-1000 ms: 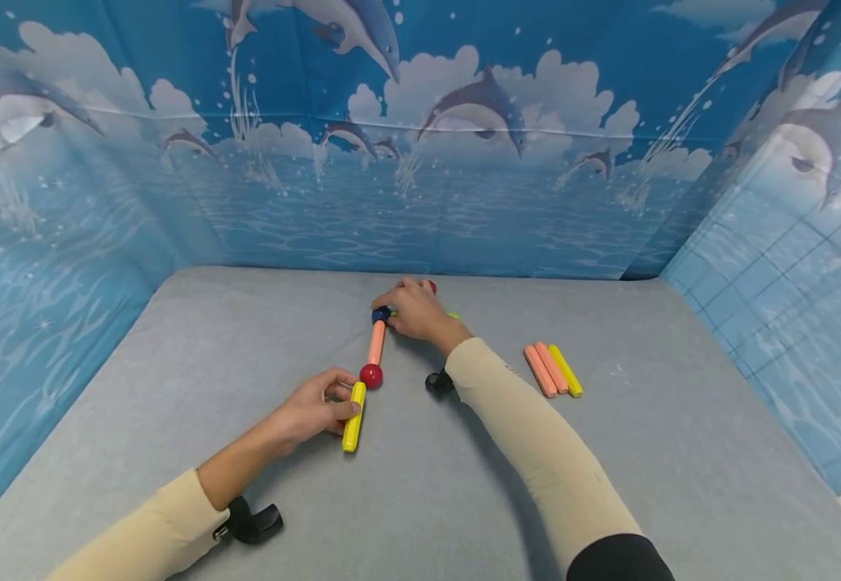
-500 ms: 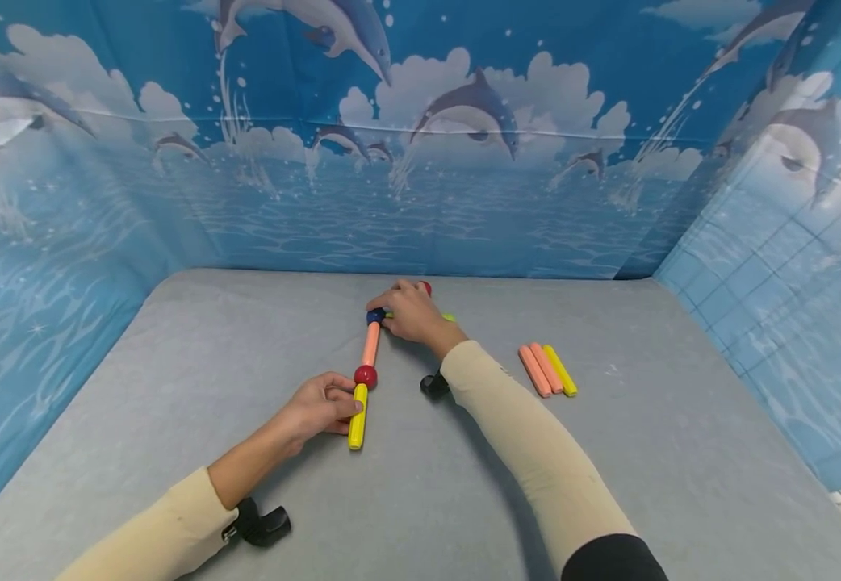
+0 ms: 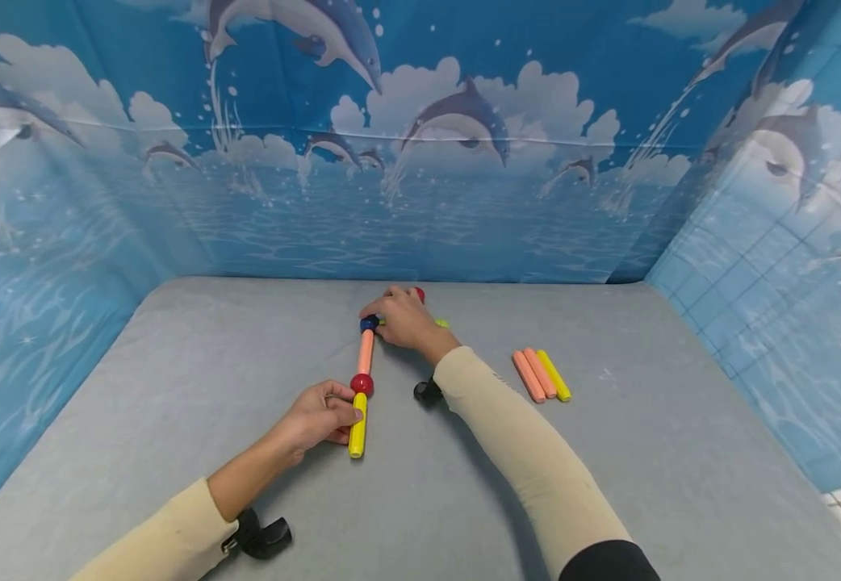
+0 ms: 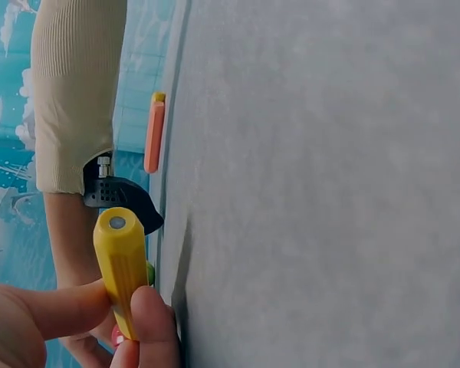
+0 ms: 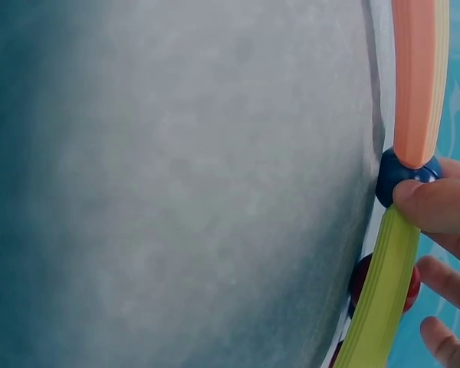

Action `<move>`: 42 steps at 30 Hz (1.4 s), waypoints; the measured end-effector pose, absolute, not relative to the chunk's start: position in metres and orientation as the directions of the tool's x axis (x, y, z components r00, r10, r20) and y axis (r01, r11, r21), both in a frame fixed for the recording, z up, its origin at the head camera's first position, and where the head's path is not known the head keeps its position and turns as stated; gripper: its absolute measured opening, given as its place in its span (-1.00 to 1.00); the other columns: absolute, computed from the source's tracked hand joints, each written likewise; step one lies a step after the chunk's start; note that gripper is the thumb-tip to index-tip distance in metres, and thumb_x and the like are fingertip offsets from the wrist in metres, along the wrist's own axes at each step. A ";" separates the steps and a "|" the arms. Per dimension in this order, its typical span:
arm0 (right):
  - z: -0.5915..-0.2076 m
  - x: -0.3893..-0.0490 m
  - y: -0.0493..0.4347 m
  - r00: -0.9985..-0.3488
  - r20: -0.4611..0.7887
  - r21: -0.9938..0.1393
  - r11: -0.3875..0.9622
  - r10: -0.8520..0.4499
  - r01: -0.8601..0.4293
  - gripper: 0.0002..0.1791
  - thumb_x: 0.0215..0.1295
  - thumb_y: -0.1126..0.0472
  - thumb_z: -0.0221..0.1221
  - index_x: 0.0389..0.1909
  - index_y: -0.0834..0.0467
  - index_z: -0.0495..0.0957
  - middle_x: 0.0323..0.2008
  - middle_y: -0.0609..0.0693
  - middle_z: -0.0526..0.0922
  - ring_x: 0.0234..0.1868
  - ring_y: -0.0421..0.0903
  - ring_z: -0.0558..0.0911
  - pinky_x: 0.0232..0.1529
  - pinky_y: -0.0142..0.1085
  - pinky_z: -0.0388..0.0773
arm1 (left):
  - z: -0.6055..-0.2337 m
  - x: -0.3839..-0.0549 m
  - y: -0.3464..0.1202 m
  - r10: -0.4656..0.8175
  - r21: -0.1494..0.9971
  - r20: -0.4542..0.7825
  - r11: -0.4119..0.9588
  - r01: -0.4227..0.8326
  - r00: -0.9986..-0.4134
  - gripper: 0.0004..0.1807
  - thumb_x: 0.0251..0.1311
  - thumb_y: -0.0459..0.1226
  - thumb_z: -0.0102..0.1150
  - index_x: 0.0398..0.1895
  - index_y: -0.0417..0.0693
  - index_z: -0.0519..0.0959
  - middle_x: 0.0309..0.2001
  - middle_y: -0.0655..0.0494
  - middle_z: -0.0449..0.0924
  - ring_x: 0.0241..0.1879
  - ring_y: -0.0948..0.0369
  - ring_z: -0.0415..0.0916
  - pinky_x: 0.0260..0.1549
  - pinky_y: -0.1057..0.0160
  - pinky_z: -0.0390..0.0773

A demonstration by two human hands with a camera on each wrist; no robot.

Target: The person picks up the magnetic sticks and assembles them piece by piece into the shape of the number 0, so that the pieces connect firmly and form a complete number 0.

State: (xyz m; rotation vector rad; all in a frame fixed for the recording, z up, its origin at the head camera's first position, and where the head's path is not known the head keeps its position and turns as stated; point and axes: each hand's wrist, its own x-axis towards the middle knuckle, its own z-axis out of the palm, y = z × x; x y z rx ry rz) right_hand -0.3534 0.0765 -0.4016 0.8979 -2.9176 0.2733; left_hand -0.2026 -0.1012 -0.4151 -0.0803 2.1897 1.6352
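My left hand [image 3: 322,415] pinches a yellow magnetic stick [image 3: 357,428] between thumb and fingers. The stick's far end meets a red ball [image 3: 362,385], and its near end shows a round metal disc in the left wrist view. Beyond that ball, an orange-pink stick [image 3: 366,353] runs up to a dark blue ball [image 3: 369,323]. My right hand [image 3: 407,320] holds this blue ball by thumb and fingers. From the blue ball a lime-green stick [image 5: 379,291] also leads off, largely covered by the right hand in the head view. Another red ball [image 3: 420,294] shows behind that hand.
On the grey table [image 3: 646,452], right of the right forearm, lie two orange-pink sticks [image 3: 528,376] and one yellow stick [image 3: 554,376], side by side. A blue dolphin-print curtain [image 3: 464,218] stands along the back and sides. Black wrist mounts [image 3: 264,537] hang under the sleeves.
The yellow stick in my left hand has moved right onto the near red ball and now lines up with the orange-pink stick. My right hand has stayed at the blue ball.
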 end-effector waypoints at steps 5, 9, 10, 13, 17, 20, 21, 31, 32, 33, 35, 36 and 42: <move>-0.401 -0.353 0.072 -0.824 0.132 -0.149 0.810 -0.552 -0.566 -0.62 0.35 0.18 0.25 0.16 -0.15 0.63 0.15 -0.13 0.68 0.27 0.02 0.44 0.16 -0.02 0.35 | -0.413 -0.201 -0.102 0.191 0.907 -0.350 0.315 -0.281 -0.917 -0.66 0.23 -0.41 0.20 0.05 -0.27 0.41 -0.27 -0.04 0.54 -0.45 0.18 0.51 -0.41 0.29 0.64; -0.400 -0.353 0.073 -0.824 0.135 -0.163 0.808 -0.550 -0.567 -0.61 0.34 0.19 0.25 0.16 -0.14 0.63 0.16 -0.13 0.68 0.27 0.02 0.45 0.13 -0.03 0.36 | -0.412 -0.202 -0.100 0.189 0.903 -0.352 0.326 -0.280 -0.917 -0.68 0.24 -0.43 0.19 0.04 -0.27 0.42 -0.25 -0.06 0.55 -0.45 0.18 0.52 -0.41 0.29 0.64; -0.400 -0.352 0.074 -0.824 0.134 -0.166 0.807 -0.551 -0.567 -0.61 0.34 0.19 0.25 0.16 -0.13 0.63 0.16 -0.13 0.68 0.27 0.02 0.45 0.13 -0.03 0.37 | -0.412 -0.202 -0.099 0.189 0.902 -0.353 0.329 -0.279 -0.916 -0.69 0.24 -0.44 0.18 0.03 -0.27 0.42 -0.24 -0.07 0.55 -0.46 0.19 0.53 -0.42 0.30 0.65; -0.400 -0.351 0.077 -0.827 0.123 -0.192 0.805 -0.548 -0.562 -0.61 0.34 0.18 0.25 0.18 -0.11 0.62 0.18 -0.11 0.66 0.29 0.04 0.44 0.14 0.00 0.37 | -0.412 -0.203 -0.096 0.194 0.903 -0.352 0.328 -0.277 -0.916 -0.72 0.24 -0.45 0.18 0.00 -0.28 0.43 -0.22 -0.08 0.54 -0.48 0.19 0.54 -0.43 0.30 0.66; -0.397 -0.350 0.087 -0.824 0.139 -0.225 0.792 -0.550 -0.567 -0.59 0.37 0.17 0.22 0.23 -0.07 0.58 0.23 -0.07 0.62 0.34 0.07 0.41 0.28 0.09 0.33 | -0.413 -0.203 -0.096 0.202 0.906 -0.342 0.329 -0.266 -0.918 -0.76 0.27 -0.44 0.16 -0.03 -0.30 0.44 -0.24 -0.08 0.49 -0.50 0.20 0.53 -0.45 0.30 0.67; -0.393 -0.350 0.100 -0.818 0.161 -0.229 0.785 -0.552 -0.575 -0.59 0.39 0.18 0.19 0.24 -0.04 0.56 0.25 -0.02 0.60 0.29 0.09 0.43 0.28 0.11 0.34 | -0.414 -0.205 -0.099 0.200 0.903 -0.321 0.358 -0.236 -0.926 -0.77 0.31 -0.40 0.13 -0.01 -0.28 0.44 -0.25 -0.07 0.48 -0.49 0.19 0.51 -0.44 0.30 0.66; -0.392 -0.349 0.106 -0.819 0.162 -0.231 0.786 -0.550 -0.574 -0.59 0.39 0.19 0.18 0.23 -0.03 0.56 0.25 0.00 0.59 0.25 0.10 0.44 0.25 0.10 0.36 | -0.414 -0.206 -0.101 0.198 0.901 -0.308 0.375 -0.219 -0.931 -0.76 0.31 -0.39 0.13 0.00 -0.26 0.44 -0.23 -0.08 0.49 -0.48 0.18 0.50 -0.43 0.30 0.65; -0.391 -0.347 0.155 -0.920 0.119 -0.515 0.769 -0.373 -0.379 -0.61 0.39 0.28 0.12 0.22 0.18 0.55 0.17 0.18 0.61 0.17 0.14 0.53 0.31 0.07 0.40 | -0.406 -0.227 -0.120 0.338 0.806 -0.141 0.586 0.090 -0.931 -0.53 0.32 -0.32 0.13 0.30 0.02 0.46 0.28 -0.19 0.44 -0.05 0.00 0.48 -0.31 0.22 0.55; -0.392 -0.346 0.156 -0.931 0.102 -0.559 0.754 -0.351 -0.346 -0.60 0.40 0.27 0.11 0.23 0.18 0.54 0.18 0.18 0.60 0.19 0.14 0.53 0.32 0.08 0.40 | -0.406 -0.229 -0.121 0.357 0.801 -0.146 0.590 0.101 -0.923 -0.53 0.33 -0.32 0.13 0.31 0.05 0.46 0.27 -0.17 0.46 -0.02 -0.01 0.47 -0.28 0.21 0.56; -0.392 -0.344 0.155 -0.939 0.090 -0.594 0.738 -0.332 -0.319 -0.59 0.41 0.26 0.10 0.25 0.19 0.52 0.19 0.19 0.60 0.22 0.14 0.53 0.33 0.08 0.40 | -0.406 -0.231 -0.120 0.376 0.800 -0.154 0.590 0.107 -0.914 -0.53 0.33 -0.31 0.12 0.31 0.06 0.46 0.26 -0.16 0.47 0.01 -0.01 0.47 -0.26 0.21 0.56; -0.392 -0.342 0.152 -0.954 0.069 -0.646 0.716 -0.293 -0.266 -0.58 0.41 0.24 0.10 0.27 0.16 0.51 0.20 0.19 0.58 0.25 0.15 0.51 0.28 0.07 0.46 | -0.407 -0.234 -0.118 0.408 0.801 -0.174 0.588 0.113 -0.896 -0.53 0.34 -0.30 0.11 0.32 0.07 0.47 0.23 -0.12 0.49 0.01 0.00 0.46 -0.22 0.21 0.54; -0.391 -0.341 0.150 -0.956 0.070 -0.648 0.716 -0.285 -0.261 -0.58 0.41 0.24 0.09 0.27 0.16 0.51 0.19 0.18 0.58 0.25 0.15 0.51 0.28 0.07 0.46 | -0.407 -0.235 -0.117 0.421 0.801 -0.183 0.588 0.113 -0.889 -0.54 0.35 -0.30 0.11 0.32 0.07 0.47 0.22 -0.10 0.51 0.01 0.02 0.46 -0.20 0.22 0.53; -0.398 -0.342 0.124 -0.972 0.113 -0.538 0.810 -0.204 -0.233 -0.61 0.42 0.16 0.11 0.22 0.09 0.55 0.12 0.11 0.65 0.18 0.09 0.56 0.24 0.05 0.46 | -0.407 -0.243 -0.112 0.447 0.803 -0.218 0.587 0.101 -0.868 -0.57 0.37 -0.33 0.08 0.30 0.01 0.48 0.13 -0.14 0.53 -0.18 0.10 0.46 -0.33 0.28 0.47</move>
